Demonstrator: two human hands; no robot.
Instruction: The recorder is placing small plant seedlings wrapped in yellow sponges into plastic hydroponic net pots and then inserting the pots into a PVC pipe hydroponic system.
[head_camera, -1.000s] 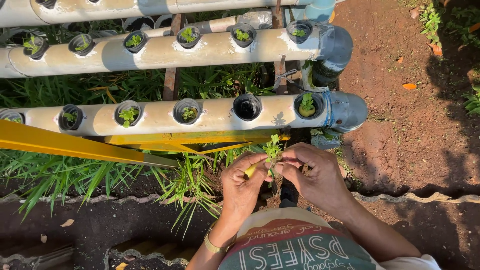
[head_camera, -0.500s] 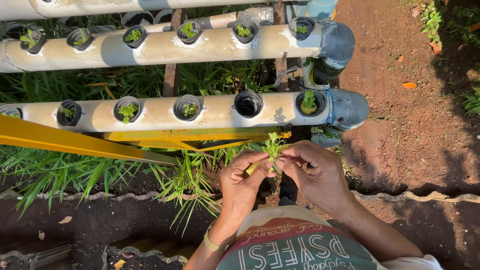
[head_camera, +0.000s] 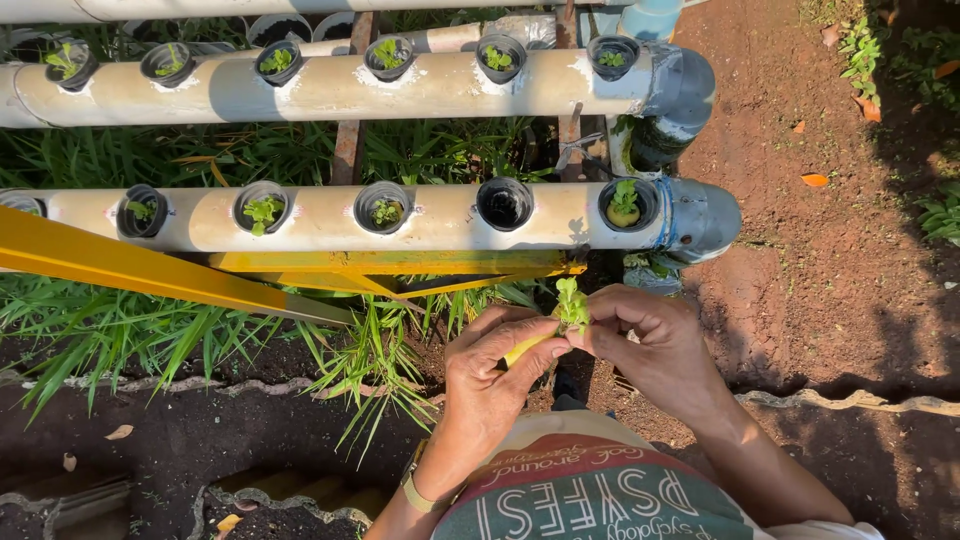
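Hands met just below the lower of two cream plastic grow pipes, and from my remote seat I watched them share one small green seedling. My left hand was curled narrow, thumb and forefinger pinching a thin yellow strip that ran up toward the seedling's base. My right hand sat at three o'clock from the left, its fingertips closed on the stem, leaves poking up above both hands. At twelve o'clock from the seedling stood the lower pipe's one empty black net cup; at one o'clock was a cup already holding a sprout beside the grey end cap. A yellow metal frame bar slanted off toward nine o'clock over long grass. Bare reddish soil lay at three o'clock.
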